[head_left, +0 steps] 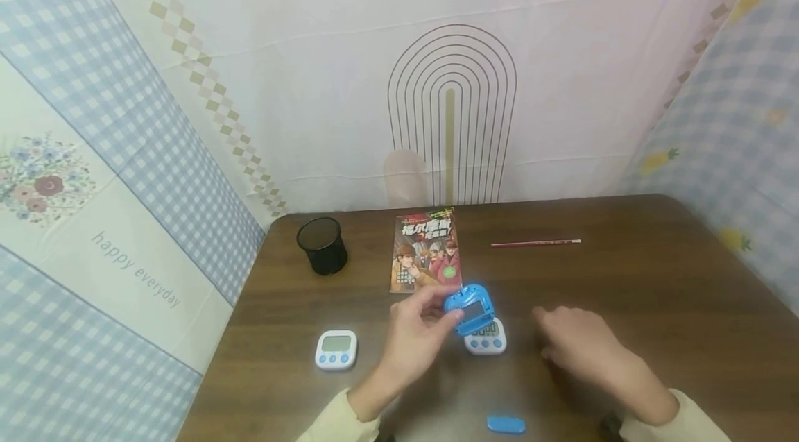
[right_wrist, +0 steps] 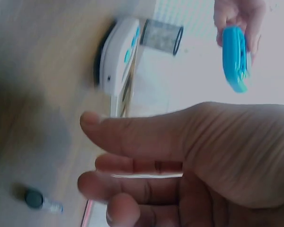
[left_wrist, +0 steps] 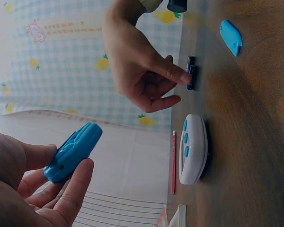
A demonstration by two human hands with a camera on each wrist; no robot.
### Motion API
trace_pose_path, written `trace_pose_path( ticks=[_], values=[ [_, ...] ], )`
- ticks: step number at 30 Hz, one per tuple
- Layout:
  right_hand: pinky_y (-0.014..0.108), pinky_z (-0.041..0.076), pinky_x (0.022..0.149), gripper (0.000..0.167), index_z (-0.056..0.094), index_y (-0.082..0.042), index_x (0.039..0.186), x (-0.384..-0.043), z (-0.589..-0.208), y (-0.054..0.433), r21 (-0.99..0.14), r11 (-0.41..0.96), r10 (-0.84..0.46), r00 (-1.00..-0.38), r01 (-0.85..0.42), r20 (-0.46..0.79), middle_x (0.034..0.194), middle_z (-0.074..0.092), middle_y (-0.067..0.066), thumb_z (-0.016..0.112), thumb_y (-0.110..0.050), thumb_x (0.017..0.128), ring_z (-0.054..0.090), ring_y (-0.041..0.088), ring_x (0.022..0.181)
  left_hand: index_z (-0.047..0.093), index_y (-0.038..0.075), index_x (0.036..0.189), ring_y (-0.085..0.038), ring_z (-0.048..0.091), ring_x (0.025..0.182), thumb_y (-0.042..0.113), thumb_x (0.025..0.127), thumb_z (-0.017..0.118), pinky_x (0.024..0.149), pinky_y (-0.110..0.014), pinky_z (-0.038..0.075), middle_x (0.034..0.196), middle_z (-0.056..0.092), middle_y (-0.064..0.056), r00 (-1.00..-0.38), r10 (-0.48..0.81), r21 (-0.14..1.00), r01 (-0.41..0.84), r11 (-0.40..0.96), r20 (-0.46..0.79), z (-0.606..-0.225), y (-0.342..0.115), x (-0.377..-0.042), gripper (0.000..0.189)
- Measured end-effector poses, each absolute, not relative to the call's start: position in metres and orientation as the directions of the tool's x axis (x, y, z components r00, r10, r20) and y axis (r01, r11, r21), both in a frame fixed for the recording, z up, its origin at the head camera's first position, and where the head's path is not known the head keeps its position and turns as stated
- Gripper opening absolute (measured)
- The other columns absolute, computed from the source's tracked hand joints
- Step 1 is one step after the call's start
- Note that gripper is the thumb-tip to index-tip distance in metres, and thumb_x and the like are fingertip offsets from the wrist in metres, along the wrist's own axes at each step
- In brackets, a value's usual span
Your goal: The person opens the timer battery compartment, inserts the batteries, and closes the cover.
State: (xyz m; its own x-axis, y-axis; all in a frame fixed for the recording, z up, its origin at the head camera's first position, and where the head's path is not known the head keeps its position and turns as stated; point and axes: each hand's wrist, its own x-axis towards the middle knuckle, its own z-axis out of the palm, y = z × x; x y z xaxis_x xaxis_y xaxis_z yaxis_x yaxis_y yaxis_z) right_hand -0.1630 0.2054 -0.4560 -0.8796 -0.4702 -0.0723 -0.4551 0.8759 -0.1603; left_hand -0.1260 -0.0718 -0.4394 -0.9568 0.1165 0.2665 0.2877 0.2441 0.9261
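My left hand (head_left: 415,334) pinches a blue rounded plastic device (head_left: 469,309) with a dark rectangular area between thumb and fingers, held up above the table. Partly hidden behind it, a white timer (head_left: 487,343) with blue buttons lies on the wood. Off to the right, my right hand (head_left: 580,341) hovers over the table with loosely bent fingers and nothing in it. Dark batteries (left_wrist: 190,73) lie near that hand in the left wrist view; the right wrist view shows a battery (right_wrist: 42,202) below the fingertips. A blue plastic cover (head_left: 505,425) rests at the near edge.
Another white timer (head_left: 336,350) lies left of the left hand. A black mesh pen cup (head_left: 322,245) stands at the back left. Behind the hands are a comic-style book (head_left: 424,251) and a red pencil (head_left: 535,243). Cloth hangings (head_left: 312,81) enclose the table.
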Motion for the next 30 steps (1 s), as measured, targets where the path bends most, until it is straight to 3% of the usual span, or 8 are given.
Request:
trace_pose_path(
  ticks=[11,23,30],
  values=[
    [0.040,0.051,0.048,0.031,0.064,-0.012,0.077,-0.170,-0.458,0.221,-0.064,0.920,-0.389,-0.920,-0.386,-0.044,0.068,0.062,0.000,0.094,-0.016,0.073,0.057,0.018,0.059,0.074,0.012,0.127,-0.011,0.074,0.093,0.008,0.095,0.079,0.080,-0.025,0.065,0.110,0.078,-0.006,-0.962,0.117,0.933,0.269,0.238,0.248,-0.439,-0.071,-0.126,0.033],
    [0.038,0.047,0.047,0.021,0.063,-0.010,0.079,-0.171,-0.463,0.222,-0.101,0.908,-0.415,-0.906,-0.407,-0.079,0.070,0.060,0.001,0.077,0.005,0.075,0.053,0.017,0.061,0.074,0.013,0.127,-0.010,0.073,0.092,0.008,0.095,0.079,0.079,-0.025,0.064,0.108,0.077,-0.005,-0.963,0.121,0.934,0.263,0.242,0.240,-0.438,-0.071,-0.126,0.033],
    [0.035,0.046,0.045,0.025,0.066,-0.009,0.091,-0.172,-0.466,0.221,-0.097,0.898,-0.437,-0.897,-0.430,-0.071,0.072,0.062,0.002,0.079,0.007,0.076,0.053,0.017,0.059,0.074,0.013,0.127,-0.010,0.073,0.092,0.009,0.096,0.079,0.079,-0.025,0.064,0.109,0.078,-0.005,-0.962,0.125,0.932,0.268,0.245,0.244,-0.438,-0.071,-0.125,0.032]
  ],
)
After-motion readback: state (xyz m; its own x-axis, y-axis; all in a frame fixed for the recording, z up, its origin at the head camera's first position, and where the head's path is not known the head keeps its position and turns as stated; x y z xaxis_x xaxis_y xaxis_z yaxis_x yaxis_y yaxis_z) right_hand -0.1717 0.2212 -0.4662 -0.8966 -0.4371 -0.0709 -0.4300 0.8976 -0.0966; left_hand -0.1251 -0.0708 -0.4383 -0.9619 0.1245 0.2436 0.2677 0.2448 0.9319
